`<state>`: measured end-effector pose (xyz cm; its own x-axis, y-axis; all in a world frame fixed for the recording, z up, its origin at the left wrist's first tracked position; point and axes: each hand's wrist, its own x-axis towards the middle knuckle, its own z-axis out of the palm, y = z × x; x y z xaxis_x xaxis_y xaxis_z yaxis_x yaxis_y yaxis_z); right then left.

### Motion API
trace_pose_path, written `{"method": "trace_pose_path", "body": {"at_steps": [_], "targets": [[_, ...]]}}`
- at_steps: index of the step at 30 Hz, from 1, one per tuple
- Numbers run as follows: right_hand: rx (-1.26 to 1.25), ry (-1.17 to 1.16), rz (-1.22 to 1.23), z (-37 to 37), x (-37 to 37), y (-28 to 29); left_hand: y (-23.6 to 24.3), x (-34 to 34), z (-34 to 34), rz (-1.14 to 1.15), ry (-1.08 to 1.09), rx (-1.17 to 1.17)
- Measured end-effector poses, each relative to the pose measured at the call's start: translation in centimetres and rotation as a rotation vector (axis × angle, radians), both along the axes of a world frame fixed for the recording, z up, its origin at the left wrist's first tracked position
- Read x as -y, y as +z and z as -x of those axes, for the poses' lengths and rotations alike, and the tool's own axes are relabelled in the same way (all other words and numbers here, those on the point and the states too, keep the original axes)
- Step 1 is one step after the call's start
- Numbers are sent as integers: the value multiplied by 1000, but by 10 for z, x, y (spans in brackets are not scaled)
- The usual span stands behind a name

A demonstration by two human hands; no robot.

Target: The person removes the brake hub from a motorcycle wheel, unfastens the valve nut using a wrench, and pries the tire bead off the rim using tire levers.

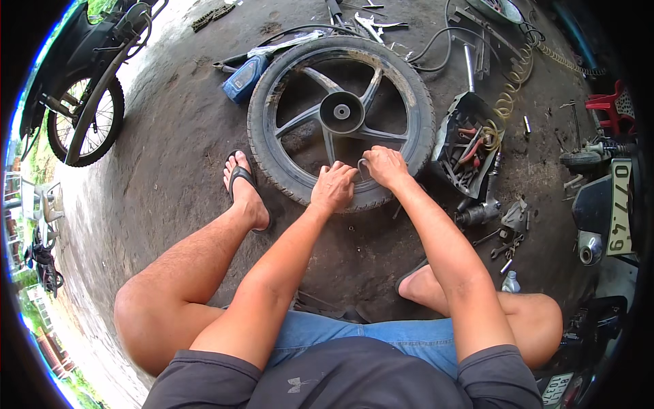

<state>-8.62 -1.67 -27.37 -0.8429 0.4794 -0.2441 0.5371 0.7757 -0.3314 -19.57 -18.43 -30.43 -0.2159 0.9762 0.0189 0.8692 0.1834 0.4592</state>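
Note:
A five-spoke wheel [300,73] with a worn black tyre [267,160] lies flat on the ground before me, its hub [341,111] facing up. My left hand [334,184] is on the lower rim with fingers curled; what it grips is hidden. My right hand [386,165], right of it on the same lower part, is closed on a thin dark curved piece [362,165] at the tyre's inner edge.
A blue bottle [242,80] lies upper left of the wheel. An open tool case [444,150], coiled hose [511,88] and loose wrenches [501,249] lie right. Motorbikes [85,119] stand at both sides, with a red plastic stool [603,105] at far right.

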Motion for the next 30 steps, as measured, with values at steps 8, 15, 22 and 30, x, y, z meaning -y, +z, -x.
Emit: {"method": "trace_pose_path", "body": {"at_steps": [8, 15, 22, 30], "targets": [[3, 29, -21, 3, 2, 6, -3, 1, 1, -38, 6, 4], [93, 61, -2, 9, 1, 9, -4, 1, 1, -37, 10, 20], [74, 37, -39, 5, 6, 5, -5, 0, 2, 6, 5, 8], [117, 208, -6, 11, -1, 10, 0, -3, 1, 28, 71, 52]]}}
